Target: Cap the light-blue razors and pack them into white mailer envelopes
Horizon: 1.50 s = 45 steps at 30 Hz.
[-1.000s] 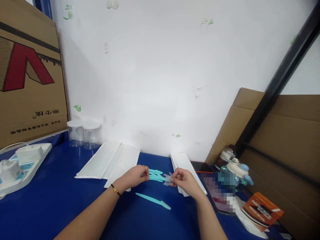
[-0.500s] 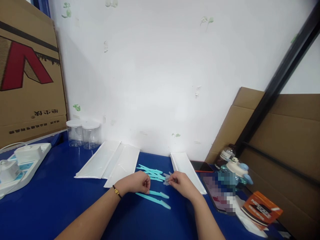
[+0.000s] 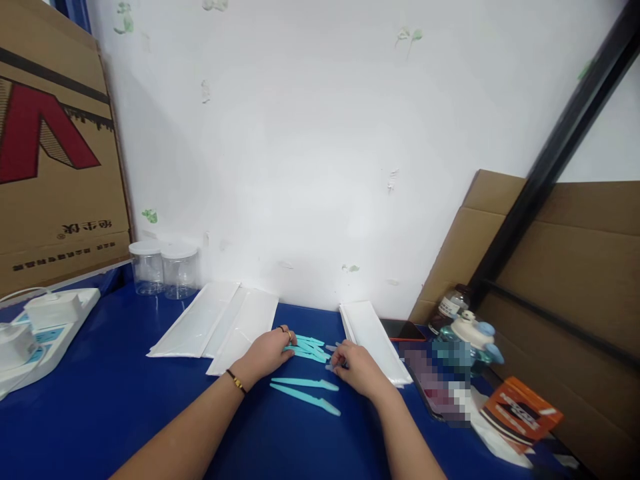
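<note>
two bare hands work at the lower centre of the frame, over a blue tabletop (image 3: 220, 437) against a white wall (image 3: 300, 147). the left hand (image 3: 270, 352), with a ring and a dark bracelet (image 3: 236, 381), reaches in from the lower left; its fingers are bent and close together at the left end of a loose pile of teal sticks (image 3: 311, 349). whether it grips one, i cannot tell. the right hand (image 3: 359, 371) is at the pile's right end, fingers curled narrow beside small translucent pieces (image 3: 331, 347); its grip is partly hidden. the pile lies between the hands. nearer the bottom edge, two separate teal sticks (image 3: 305, 383) lie with their left ends close together and their right ends spread apart.

white packets (image 3: 197, 323) overlap left of centre, and a white stack (image 3: 373, 340) lies behind the right hand. farther left are two clear lidded jars (image 3: 181, 273), a power strip (image 3: 63, 347) and a cardboard box (image 3: 55, 160). at lower right are a phone (image 3: 404, 329), a partly pixelated device (image 3: 425, 383), a blue-green bottle (image 3: 463, 343), a brown bottle (image 3: 451, 309) and an orange pouch (image 3: 521, 412).
</note>
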Tool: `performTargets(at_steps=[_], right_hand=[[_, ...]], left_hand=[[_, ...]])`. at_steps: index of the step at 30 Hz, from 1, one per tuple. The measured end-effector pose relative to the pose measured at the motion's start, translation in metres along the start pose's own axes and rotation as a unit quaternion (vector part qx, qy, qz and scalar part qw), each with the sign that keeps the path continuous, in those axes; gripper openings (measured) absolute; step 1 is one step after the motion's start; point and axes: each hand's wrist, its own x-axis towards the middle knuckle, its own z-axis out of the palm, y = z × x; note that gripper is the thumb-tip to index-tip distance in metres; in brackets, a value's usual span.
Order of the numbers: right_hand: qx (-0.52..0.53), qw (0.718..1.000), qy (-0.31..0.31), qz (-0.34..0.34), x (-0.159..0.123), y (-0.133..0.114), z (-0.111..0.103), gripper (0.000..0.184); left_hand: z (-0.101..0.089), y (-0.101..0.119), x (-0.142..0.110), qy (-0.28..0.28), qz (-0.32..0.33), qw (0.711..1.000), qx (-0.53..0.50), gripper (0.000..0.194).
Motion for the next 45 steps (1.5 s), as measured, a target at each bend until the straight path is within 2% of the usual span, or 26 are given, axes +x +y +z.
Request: performTargets(at_steps=[3, 8, 14, 18, 23, 28, 34, 40, 45], right_hand=[[-0.005, 1.0, -0.006, 0.003, -0.001, -0.002, -0.001, 0.013], [0.007, 1.0, -0.01, -0.004, -0.001, -0.003, -0.002, 0.01], [0.099, 0.995, 0.001, 0.031, -0.002, -0.004, -0.005, 0.005], [0.136, 0.99, 0.018, 0.023, -0.002, -0.008, -0.007, 0.005], [0.145, 0.989, 0.012, 0.022, -0.002, -0.009, -0.006, 0.005], [0.142, 0.99, 0.004, 0.023, -0.002, -0.007, -0.006, 0.007], [0.133, 0.991, 0.016, 0.019, -0.001, -0.008, -0.004, 0.007], [0.158, 0.987, 0.016, 0.03, 0.0, -0.007, -0.003, 0.006], [0.168, 0.986, 0.011, 0.011, -0.001, -0.007, -0.004, 0.008]], left_hand=[[0.001, -0.001, 0.001, 0.0, 0.0, 1.0, -0.015, 0.021], [0.0, 0.0, 0.002, -0.015, -0.005, 0.999, -0.032, 0.013], [0.0, -0.002, 0.001, -0.002, 0.008, 0.999, -0.032, 0.016], [0.004, 0.0, 0.002, 0.016, 0.035, 0.999, -0.035, 0.022], [0.01, 0.001, 0.005, 0.01, 0.032, 0.999, -0.038, 0.013], [0.01, 0.002, 0.006, 0.026, 0.041, 0.998, -0.046, 0.026], [0.008, 0.002, 0.007, 0.021, 0.045, 0.997, -0.054, 0.012], [0.008, 0.0, 0.008, 0.021, 0.049, 0.998, -0.043, 0.008], [0.001, 0.008, 0.006, 0.007, 0.038, 0.998, -0.048, 0.008]])
